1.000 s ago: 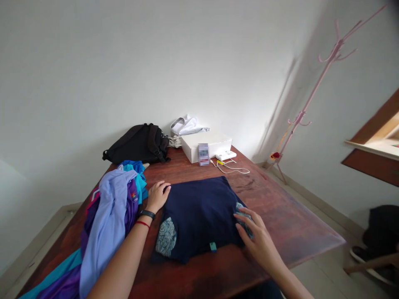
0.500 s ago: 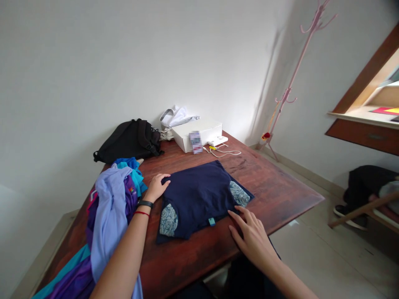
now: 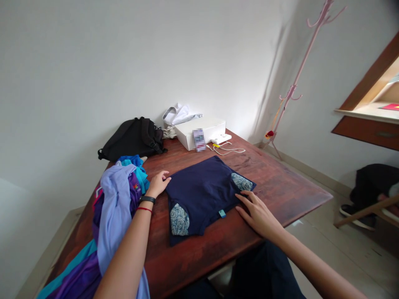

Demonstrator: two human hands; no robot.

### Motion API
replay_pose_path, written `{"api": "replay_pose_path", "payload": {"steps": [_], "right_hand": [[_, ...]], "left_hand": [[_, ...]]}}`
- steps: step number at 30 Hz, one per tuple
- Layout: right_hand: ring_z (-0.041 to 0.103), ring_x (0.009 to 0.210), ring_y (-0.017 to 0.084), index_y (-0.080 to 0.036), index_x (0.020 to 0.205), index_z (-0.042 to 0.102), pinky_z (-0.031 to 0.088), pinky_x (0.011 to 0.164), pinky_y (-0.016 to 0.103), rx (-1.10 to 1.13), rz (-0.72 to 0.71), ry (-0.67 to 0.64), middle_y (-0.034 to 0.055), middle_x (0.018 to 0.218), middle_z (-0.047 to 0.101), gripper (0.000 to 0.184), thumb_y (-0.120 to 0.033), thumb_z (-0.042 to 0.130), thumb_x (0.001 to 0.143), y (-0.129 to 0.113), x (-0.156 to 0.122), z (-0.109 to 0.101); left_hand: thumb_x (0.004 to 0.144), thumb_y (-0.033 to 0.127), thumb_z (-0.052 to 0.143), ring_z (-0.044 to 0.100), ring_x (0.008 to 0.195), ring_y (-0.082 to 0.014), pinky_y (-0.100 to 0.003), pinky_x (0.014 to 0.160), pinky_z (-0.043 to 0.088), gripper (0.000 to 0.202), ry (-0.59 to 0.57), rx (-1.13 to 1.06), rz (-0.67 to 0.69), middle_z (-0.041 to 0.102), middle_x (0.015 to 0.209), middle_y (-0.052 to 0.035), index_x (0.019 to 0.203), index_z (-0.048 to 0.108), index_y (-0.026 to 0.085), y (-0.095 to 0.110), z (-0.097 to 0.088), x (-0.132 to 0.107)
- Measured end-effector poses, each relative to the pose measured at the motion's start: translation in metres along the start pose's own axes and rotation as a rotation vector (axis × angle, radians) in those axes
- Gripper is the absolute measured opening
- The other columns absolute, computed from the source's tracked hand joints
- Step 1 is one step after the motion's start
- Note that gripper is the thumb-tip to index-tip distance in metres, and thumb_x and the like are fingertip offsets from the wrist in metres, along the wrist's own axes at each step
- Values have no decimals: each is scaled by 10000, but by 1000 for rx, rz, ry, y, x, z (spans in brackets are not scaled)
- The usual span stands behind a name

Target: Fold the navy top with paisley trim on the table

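Observation:
A folded navy garment with patterned blue patches lies flat on the dark wooden table. My left hand rests at its left edge, fingers curled loosely on the cloth, a black band and a red string on the wrist. My right hand lies open and flat on the table at the garment's near right edge, fingertips touching the fabric.
A heap of purple, lilac and teal clothes covers the table's left side. At the back stand a black backpack, a white box with white cloth behind it, and a white charger with cable. A pink coat stand is in the corner.
The view has shifted slightly. My right hand has moved up along the garment's right side; the left hand stays at the left edge.

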State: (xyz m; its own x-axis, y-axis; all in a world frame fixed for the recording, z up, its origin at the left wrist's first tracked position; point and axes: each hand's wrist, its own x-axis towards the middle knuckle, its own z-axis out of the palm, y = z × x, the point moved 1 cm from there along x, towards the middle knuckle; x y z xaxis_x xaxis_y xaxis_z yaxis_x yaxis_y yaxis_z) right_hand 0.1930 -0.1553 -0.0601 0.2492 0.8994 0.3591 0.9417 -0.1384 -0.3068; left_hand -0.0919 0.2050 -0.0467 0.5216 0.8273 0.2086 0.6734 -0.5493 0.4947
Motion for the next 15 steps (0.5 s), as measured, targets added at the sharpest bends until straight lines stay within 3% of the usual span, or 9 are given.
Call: {"api": "replay_pose_path", "payload": {"steps": [5, 9, 12, 15], "right_hand": [[546, 1269, 314, -220, 1356, 610, 442, 1098, 514, -30, -13, 1, 136, 1359, 568, 446, -421, 501, 974, 18, 4, 0], [481, 1361, 319, -229, 1407, 567, 391, 1134, 548, 5, -52, -28, 137, 1433, 542, 475, -431, 480, 986, 38, 11, 2], [326, 1475, 337, -264, 1479, 482, 309, 1169, 600, 32, -82, -134, 108, 1526, 477, 537, -473, 482, 985, 58, 25, 0], [218, 1514, 354, -273, 1497, 459, 261, 1178, 632, 76, -90, -229, 84, 1576, 413, 555, -477, 482, 982, 68, 39, -11]], "left_hand": [[812, 251, 642, 707, 809, -210, -283, 733, 540, 244, -134, -20, -56, 737, 846, -68, 1022, 719, 153, 1, -7, 0], [750, 189, 662, 665, 606, -169, -236, 574, 497, 344, -247, -13, -95, 684, 697, -16, 1092, 654, 145, 13, -19, -10], [762, 157, 617, 545, 416, -124, -213, 450, 415, 431, -354, -11, -128, 594, 593, 56, 1189, 560, 152, 27, -33, -33], [803, 174, 573, 498, 376, -100, -191, 399, 368, 451, -448, -29, -141, 559, 630, 78, 1245, 483, 177, 46, -51, -72]]}}
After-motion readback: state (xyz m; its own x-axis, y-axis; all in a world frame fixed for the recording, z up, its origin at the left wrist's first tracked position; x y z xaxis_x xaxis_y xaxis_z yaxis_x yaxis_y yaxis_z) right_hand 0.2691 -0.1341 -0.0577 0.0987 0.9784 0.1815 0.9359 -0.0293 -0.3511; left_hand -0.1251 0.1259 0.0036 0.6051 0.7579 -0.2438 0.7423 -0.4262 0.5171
